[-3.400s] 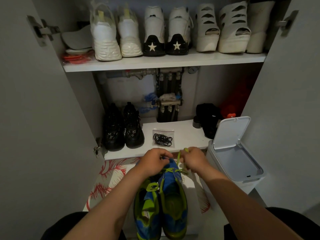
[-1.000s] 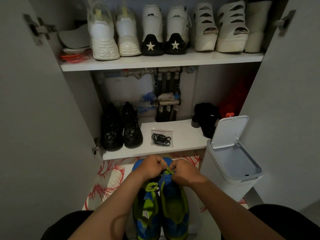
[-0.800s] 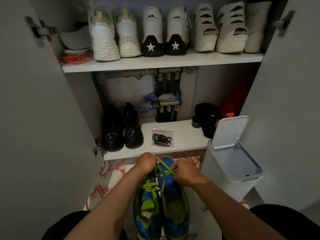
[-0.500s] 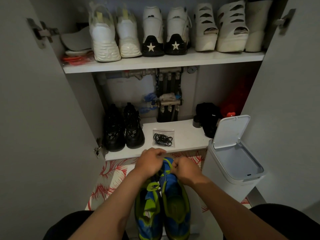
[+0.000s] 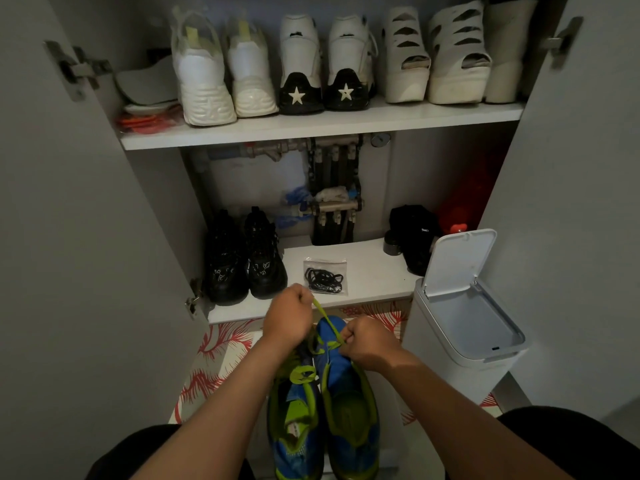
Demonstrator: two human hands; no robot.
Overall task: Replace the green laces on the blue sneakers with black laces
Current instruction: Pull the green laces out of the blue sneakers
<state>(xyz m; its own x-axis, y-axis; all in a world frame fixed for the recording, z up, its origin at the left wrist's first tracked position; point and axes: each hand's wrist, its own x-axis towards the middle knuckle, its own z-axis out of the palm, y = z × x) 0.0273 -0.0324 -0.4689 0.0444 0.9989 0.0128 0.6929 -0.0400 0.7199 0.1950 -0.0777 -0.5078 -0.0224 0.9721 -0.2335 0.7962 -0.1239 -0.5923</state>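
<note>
the two blue sneakers (image 5: 346, 403) stand side by side and touching on the floor mat (image 5: 214, 358). their long axes run straight away from the person, toes toward the open cabinet and heel openings toward the camera. both lie directly beneath and behind the two grips, with the toe of the right-hand shoe showing between them.

the left grip (image 5: 289, 318) is curled into a tight fist around one end of the green lace (image 5: 323, 315), raised just above and beyond the toes. from this fist the lace runs taut and slanting down to the front eyelets of the right-hand sneaker. the right grip (image 5: 369, 342) is also curled tight, knuckles up, resting on the forefoot of that sneaker. its fingertips pinch the lace where it crosses the eyelets. the left-hand sneaker keeps its green lacing, partly hidden under the left wrist.

just beyond the left grip, the black laces (image 5: 325, 279) lie coiled in a clear bag on the lower shelf (image 5: 374, 271), untouched. a pair of black shoes (image 5: 242, 258) stands on that shelf, beyond and to the left of the left grip. a white bin (image 5: 464, 362) with its lid up stands just to the right of the right grip.
</note>
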